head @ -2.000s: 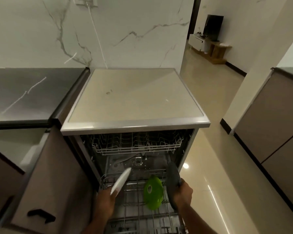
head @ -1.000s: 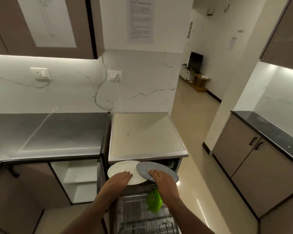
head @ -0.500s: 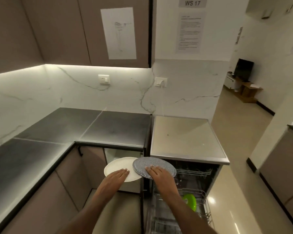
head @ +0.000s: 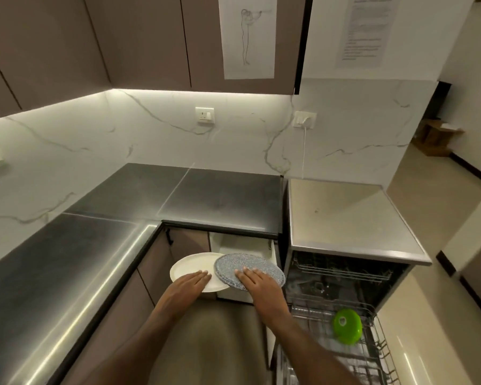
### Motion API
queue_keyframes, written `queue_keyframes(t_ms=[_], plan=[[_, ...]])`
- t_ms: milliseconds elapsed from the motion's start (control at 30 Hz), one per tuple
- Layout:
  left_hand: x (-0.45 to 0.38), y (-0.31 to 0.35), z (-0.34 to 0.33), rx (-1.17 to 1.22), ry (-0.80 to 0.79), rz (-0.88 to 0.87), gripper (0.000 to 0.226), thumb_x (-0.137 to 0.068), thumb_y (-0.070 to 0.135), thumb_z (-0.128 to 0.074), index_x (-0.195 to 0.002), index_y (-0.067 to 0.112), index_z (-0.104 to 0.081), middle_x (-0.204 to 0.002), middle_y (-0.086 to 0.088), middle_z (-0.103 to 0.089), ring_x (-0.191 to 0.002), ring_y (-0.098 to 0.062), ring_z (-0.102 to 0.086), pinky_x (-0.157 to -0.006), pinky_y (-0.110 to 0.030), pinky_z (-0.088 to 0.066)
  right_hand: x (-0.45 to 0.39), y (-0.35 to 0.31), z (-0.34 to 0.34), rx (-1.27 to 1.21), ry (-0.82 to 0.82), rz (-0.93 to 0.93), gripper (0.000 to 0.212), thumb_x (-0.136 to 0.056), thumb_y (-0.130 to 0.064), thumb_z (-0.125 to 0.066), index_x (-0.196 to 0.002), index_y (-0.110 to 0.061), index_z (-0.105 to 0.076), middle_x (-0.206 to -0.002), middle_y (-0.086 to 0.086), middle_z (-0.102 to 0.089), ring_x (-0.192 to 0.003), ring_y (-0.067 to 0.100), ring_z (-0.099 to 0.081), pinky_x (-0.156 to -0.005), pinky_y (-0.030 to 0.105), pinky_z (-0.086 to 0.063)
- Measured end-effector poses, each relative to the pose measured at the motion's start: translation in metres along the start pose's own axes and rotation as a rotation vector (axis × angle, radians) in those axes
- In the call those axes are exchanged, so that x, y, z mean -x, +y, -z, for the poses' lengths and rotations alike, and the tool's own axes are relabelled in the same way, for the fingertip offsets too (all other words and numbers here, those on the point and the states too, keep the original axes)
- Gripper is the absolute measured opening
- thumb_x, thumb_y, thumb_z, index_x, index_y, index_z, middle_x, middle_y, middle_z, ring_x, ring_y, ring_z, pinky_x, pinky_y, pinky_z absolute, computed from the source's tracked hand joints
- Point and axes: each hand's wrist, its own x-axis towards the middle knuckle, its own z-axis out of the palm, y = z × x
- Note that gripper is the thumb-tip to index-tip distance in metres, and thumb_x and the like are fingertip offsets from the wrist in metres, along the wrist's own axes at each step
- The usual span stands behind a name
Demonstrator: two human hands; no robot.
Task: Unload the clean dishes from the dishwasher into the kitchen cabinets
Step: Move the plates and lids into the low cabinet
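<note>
Holding a white plate (head: 190, 266), left hand (head: 188, 286) lies fingers flat on top, thumb hidden; right hand (head: 257, 283) likewise on a speckled grey plate (head: 247, 266), overlapping its right edge. Both near the open lower cabinet (head: 242, 245); grip underneath unseen. Green dish (head: 347, 329) in dishwasher rack (head: 372, 354), right, cut off below.

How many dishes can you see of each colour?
White plate, in the left hand: 1
Speckled grey plate, in the right hand: 1
Green dish, in the dishwasher rack: 1
Total: 3
</note>
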Motion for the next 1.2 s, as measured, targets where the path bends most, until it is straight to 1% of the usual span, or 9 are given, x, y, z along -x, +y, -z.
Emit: queue_keyframes(t_ms=[133,333,467,633,733,833,1000,1100,1200], plan=[[-0.011,-0.050,-0.009,0.020,-0.061,-0.058,0.072,-0.049,0.013,-0.103,-0.117,0.013,-0.078,-0.115,-0.003,-0.077,-0.102,-0.017,-0.076,-0.081,-0.029,-0.061,-0.034,-0.033,-0.019,-0.024,0.041,-0.049,0.093,-0.064,-0.005,-0.093,-0.146,-0.030,-0.057,-0.137,0.000,-0.069,-0.120,0.025,-0.070,-0.093,0.039,-0.060],[-0.020,-0.106,-0.051,0.103,-0.094,-0.081,0.067,-0.069,0.009,-0.092,-0.131,0.009,-0.069,-0.127,-0.006,-0.072,-0.113,-0.023,-0.072,-0.090,-0.037,-0.060,-0.065,-0.066,-0.037,-0.018,0.051,-0.089,0.091,-0.057,-0.003,-0.095,-0.139,-0.028,-0.064,-0.130,0.001,-0.073,-0.113,0.025,-0.072,-0.087,0.039,-0.063],[-0.044,-0.116,-0.083,0.141,-0.087,-0.090,0.056,-0.079,0.011,-0.076,-0.134,0.009,-0.067,-0.130,-0.008,-0.071,-0.115,-0.027,-0.071,-0.093,-0.040,-0.059,-0.075,-0.061,-0.056,-0.014,0.061,-0.138,0.087,-0.057,-0.008,-0.097,-0.137,-0.028,-0.067,-0.127,0.000,-0.074,-0.110,0.023,-0.074,-0.086,0.037,-0.063],[-0.072,-0.104,-0.109,0.263,-0.058,-0.055,0.058,-0.083,0.004,-0.079,-0.138,0.011,-0.064,-0.132,-0.008,-0.070,-0.118,-0.029,-0.070,-0.098,-0.043,-0.058,-0.096,-0.036,-0.077,-0.035,0.032,-0.211,0.087,-0.058,-0.013,-0.099,-0.137,-0.029,-0.066,-0.127,0.000,-0.074,-0.111,0.023,-0.074,-0.086,0.038,-0.063],[-0.086,-0.092,-0.128,0.384,-0.054,0.096,0.043,-0.100,0.012,-0.060,-0.142,0.017,-0.061,-0.142,-0.006,-0.063,-0.132,-0.025,-0.060,-0.110,-0.039,-0.047,-0.109,-0.017,-0.097,-0.049,0.025,-0.268,0.091,-0.069,-0.011,-0.094,-0.149,-0.029,-0.054,-0.141,0.003,-0.067,-0.125,0.026,-0.067,-0.097,0.043,-0.059],[-0.098,-0.089,-0.145,0.509,-0.019,0.260,0.040,-0.102,0.016,-0.058,-0.140,0.022,-0.063,-0.138,-0.003,-0.067,-0.128,-0.024,-0.062,-0.105,-0.035,-0.047,-0.123,-0.004,-0.109,-0.063,0.025,-0.317,0.096,-0.078,-0.008,-0.087,-0.157,-0.032,-0.039,-0.152,0.002,-0.057,-0.137,0.026,-0.057,-0.107,0.044,-0.053],[-0.111,-0.095,-0.172,0.725,0.001,0.594,0.019,-0.105,0.026,-0.055,-0.118,0.022,-0.068,-0.091,-0.001,-0.072,-0.079,-0.016,-0.067,-0.068,-0.035,-0.053,-0.148,0.009,-0.130,-0.104,0.089,-0.376,0.092,-0.084,0.006,-0.076,-0.160,-0.029,-0.038,-0.156,0.004,-0.053,-0.141,0.027,-0.052,-0.112,0.042,-0.048],[-0.119,-0.098,-0.188,0.920,0.115,0.847,0.031,-0.106,0.031,-0.055,-0.121,0.006,-0.065,-0.106,-0.013,-0.072,-0.094,-0.028,-0.066,-0.077,-0.034,-0.049,-0.164,0.010,-0.142,-0.094,0.052,-0.366,0.091,-0.080,0.006,-0.079,-0.158,-0.026,-0.043,-0.153,0.006,-0.056,-0.138,0.030,-0.056,-0.109,0.045,-0.052],[-0.131,-0.106,-0.208,1.122,0.183,1.064,0.036,-0.106,0.031,-0.053,-0.134,0.008,-0.055,-0.116,-0.010,-0.065,-0.101,-0.026,-0.060,-0.085,-0.034,-0.046,-0.179,0.011,-0.169,-0.087,0.022,-0.330,0.090,-0.076,0.006,-0.081,-0.155,-0.021,-0.049,-0.150,0.011,-0.059,-0.135,0.035,-0.058,-0.105,0.051,-0.054]])
